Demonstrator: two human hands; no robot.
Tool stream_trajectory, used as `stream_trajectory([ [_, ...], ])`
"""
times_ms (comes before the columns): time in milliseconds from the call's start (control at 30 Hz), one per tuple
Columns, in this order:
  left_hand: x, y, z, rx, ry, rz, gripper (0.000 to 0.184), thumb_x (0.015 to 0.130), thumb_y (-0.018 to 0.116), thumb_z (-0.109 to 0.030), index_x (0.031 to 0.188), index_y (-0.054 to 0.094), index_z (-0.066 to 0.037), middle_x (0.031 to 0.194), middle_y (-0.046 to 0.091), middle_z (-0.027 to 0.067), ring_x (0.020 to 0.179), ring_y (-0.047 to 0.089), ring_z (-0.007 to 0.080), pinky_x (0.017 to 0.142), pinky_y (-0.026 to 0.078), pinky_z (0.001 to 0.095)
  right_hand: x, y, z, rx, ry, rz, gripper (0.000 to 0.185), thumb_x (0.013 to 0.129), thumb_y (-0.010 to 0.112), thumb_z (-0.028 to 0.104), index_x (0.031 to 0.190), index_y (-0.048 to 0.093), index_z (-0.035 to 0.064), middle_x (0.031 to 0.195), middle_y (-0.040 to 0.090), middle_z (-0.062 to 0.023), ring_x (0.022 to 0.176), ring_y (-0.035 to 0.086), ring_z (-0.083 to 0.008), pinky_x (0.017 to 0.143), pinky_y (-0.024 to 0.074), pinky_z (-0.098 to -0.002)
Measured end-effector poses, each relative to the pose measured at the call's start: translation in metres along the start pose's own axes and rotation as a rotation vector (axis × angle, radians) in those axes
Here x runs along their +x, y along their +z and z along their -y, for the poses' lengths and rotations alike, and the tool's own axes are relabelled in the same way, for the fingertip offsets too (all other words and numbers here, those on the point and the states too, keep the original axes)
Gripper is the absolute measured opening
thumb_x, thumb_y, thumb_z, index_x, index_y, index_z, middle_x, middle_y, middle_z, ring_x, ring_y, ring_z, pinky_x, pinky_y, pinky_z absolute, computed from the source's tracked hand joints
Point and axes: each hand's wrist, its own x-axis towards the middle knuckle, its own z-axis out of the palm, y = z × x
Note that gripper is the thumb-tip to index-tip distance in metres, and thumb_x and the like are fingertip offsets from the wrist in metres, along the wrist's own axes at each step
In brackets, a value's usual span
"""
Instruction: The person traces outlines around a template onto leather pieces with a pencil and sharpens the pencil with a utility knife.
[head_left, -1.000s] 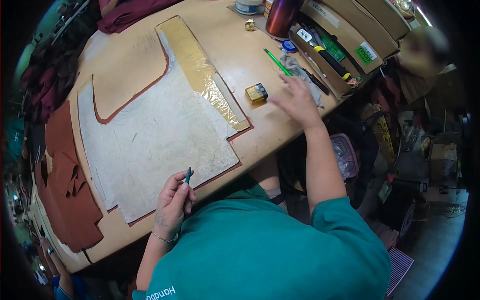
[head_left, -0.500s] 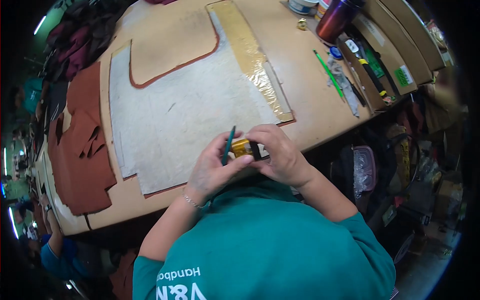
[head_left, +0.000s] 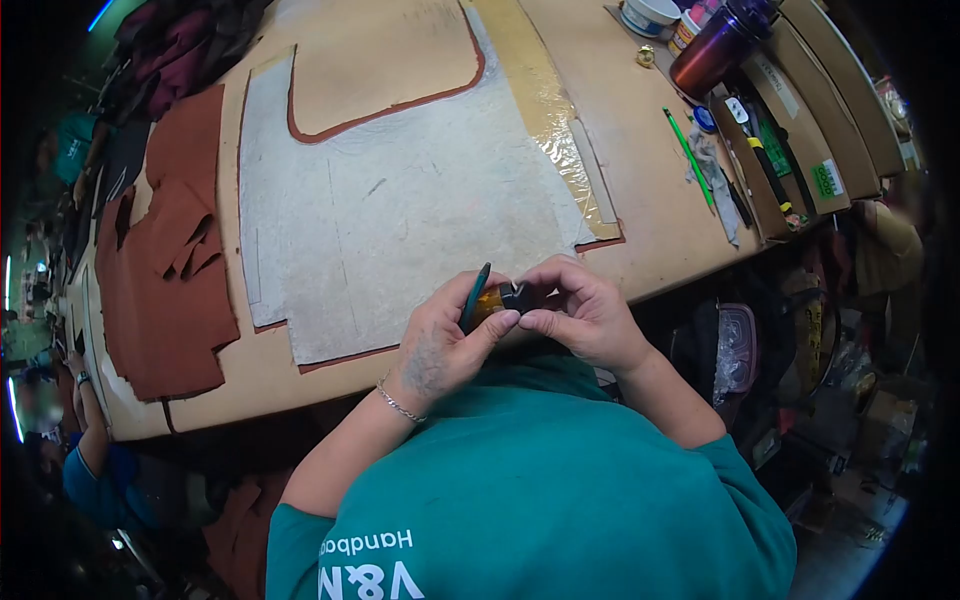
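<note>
My left hand [head_left: 437, 345] is closed around a small amber-and-black object [head_left: 489, 301], whose kind I cannot make out. A dark green pen-like stick [head_left: 476, 293] stands up between the same hand's fingers. My right hand [head_left: 592, 318] pinches the black end of the object, its thumb tip meeting my left thumb. Fingers cover much of the object. Both hands are over the table's near edge, close to my body. Beyond them lies a large grey-white pattern piece [head_left: 400, 230] with a U-shaped cutout, reddish-brown material showing along its edges.
Reddish-brown cut pieces [head_left: 165, 310] lie at the left. On the right are a bright green pencil [head_left: 689, 160], a crumpled grey cloth [head_left: 714, 180], a purple-red tumbler [head_left: 715, 55] and a cardboard box [head_left: 800, 120] with tools. Another person's arm [head_left: 90, 405] rests at the far left.
My right fingers have shifted on the small object, and its black end now shows between both thumbs. The whole view has moved slightly, so the table items appear further right and higher.
</note>
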Motion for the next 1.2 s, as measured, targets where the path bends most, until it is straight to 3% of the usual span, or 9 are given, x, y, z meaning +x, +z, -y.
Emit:
stream_trajectory([
  [133, -0.006, -0.003, -0.003, -0.015, -0.079, -0.021, 0.031, 0.084, 0.059, -0.013, 0.110, 0.046, -0.003, 0.092, 0.056, 0.0041, 0.077, 0.050, 0.0057, 0.065, 0.043, 0.0202, 0.002, 0.009, 0.006, -0.076, -0.013, -0.045, 0.022, 0.075, 0.066, 0.003, 0.093, 0.055, 0.0011, 0.091, 0.052, -0.0057, 0.081, 0.056, -0.0113, 0.068, 0.0496, -0.0240],
  [267, -0.010, -0.002, 0.001, -0.389, -0.073, 0.032, 0.030, 0.086, 0.053, -0.013, 0.112, 0.040, -0.006, 0.092, 0.051, 0.0032, 0.064, 0.045, 0.0040, 0.054, 0.039, 0.0177, 0.000, 0.015, 0.020, -0.414, -0.290, -0.066, 0.025, 0.069, 0.067, -0.002, 0.091, 0.055, 0.0021, 0.089, 0.053, -0.0088, 0.077, 0.057, -0.0171, 0.064, 0.0500, -0.0257],
  [433, -0.012, 0.000, 0.002, -0.555, -0.025, 0.006, 0.030, 0.088, 0.049, -0.018, 0.113, 0.035, -0.008, 0.094, 0.051, 0.0043, 0.061, 0.044, 0.0049, 0.049, 0.036, 0.0157, -0.001, 0.022, 0.019, -0.783, -0.664, -0.060, 0.030, 0.062, 0.067, -0.007, 0.089, 0.056, 0.0026, 0.087, 0.053, -0.0101, 0.074, 0.057, -0.0255, 0.062, 0.0497, -0.0299],
  [633, -0.015, -0.006, -0.001, -0.562, 0.000, -0.208, 0.032, 0.089, 0.043, -0.021, 0.117, 0.036, -0.007, 0.091, 0.050, 0.0039, 0.062, 0.044, 0.0051, 0.051, 0.036, 0.0166, -0.004, 0.044, 0.008, -0.598, -0.688, -0.296, 0.032, 0.067, 0.071, 0.002, 0.094, 0.053, 0.0025, 0.084, 0.055, -0.0101, 0.077, 0.057, -0.0240, 0.064, 0.0472, -0.0313],
  [833, -0.009, -0.005, -0.003, -0.739, -0.011, -0.405, 0.035, 0.090, 0.035, -0.028, 0.118, 0.037, -0.007, 0.100, 0.054, 0.0106, 0.059, 0.043, 0.0088, 0.046, 0.034, 0.0188, -0.009, 0.065, -0.020, -0.248, -0.020, 0.091, 0.030, 0.077, 0.068, 0.014, 0.091, 0.045, 0.0019, 0.079, 0.054, -0.0101, 0.070, 0.054, -0.0165, 0.064, 0.0449, -0.0280],
  [867, -0.009, -0.005, -0.002, -0.771, -0.032, -0.416, 0.035, 0.090, 0.034, -0.028, 0.118, 0.037, -0.008, 0.101, 0.054, 0.0104, 0.060, 0.043, 0.0090, 0.046, 0.034, 0.0194, -0.006, 0.073, -0.026, -0.005, 0.021, 0.080, 0.025, 0.081, 0.062, 0.015, 0.093, 0.045, 0.0016, 0.078, 0.054, -0.0098, 0.070, 0.053, -0.0144, 0.063, 0.0449, -0.0286],
  [967, -0.007, -0.014, 0.008, -0.999, -0.040, -0.424, 0.036, 0.091, 0.030, -0.028, 0.120, 0.039, -0.009, 0.104, 0.053, 0.0092, 0.065, 0.048, 0.0114, 0.051, 0.040, 0.0213, -0.004, 0.065, -0.001, -0.044, 0.392, 0.215, 0.020, 0.084, 0.057, 0.016, 0.094, 0.046, 0.0013, 0.079, 0.056, -0.0121, 0.072, 0.056, -0.0186, 0.064, 0.0452, -0.0310],
  [1100, -0.010, -0.048, 0.020, -1.256, -0.022, -0.401, 0.039, 0.091, 0.029, -0.029, 0.124, 0.038, -0.009, 0.109, 0.052, 0.0093, 0.073, 0.056, 0.0177, 0.062, 0.049, 0.0266, -0.013, 0.026, 0.015, -0.630, 0.179, 0.387, 0.016, 0.083, 0.054, 0.013, 0.093, 0.051, 0.0006, 0.083, 0.057, -0.0174, 0.078, 0.057, -0.0328, 0.068, 0.0449, -0.0368],
  [1200, -0.016, -0.065, 0.026, -1.294, 0.045, -0.323, 0.041, 0.089, 0.033, -0.025, 0.125, 0.038, -0.006, 0.113, 0.050, 0.0105, 0.081, 0.057, 0.0192, 0.069, 0.050, 0.0286, -0.029, -0.004, 0.025, -0.629, 0.234, 0.202, 0.013, 0.080, 0.057, 0.009, 0.089, 0.053, 0.0003, 0.079, 0.057, -0.0163, 0.073, 0.057, -0.0300, 0.065, 0.0453, -0.0351],
])
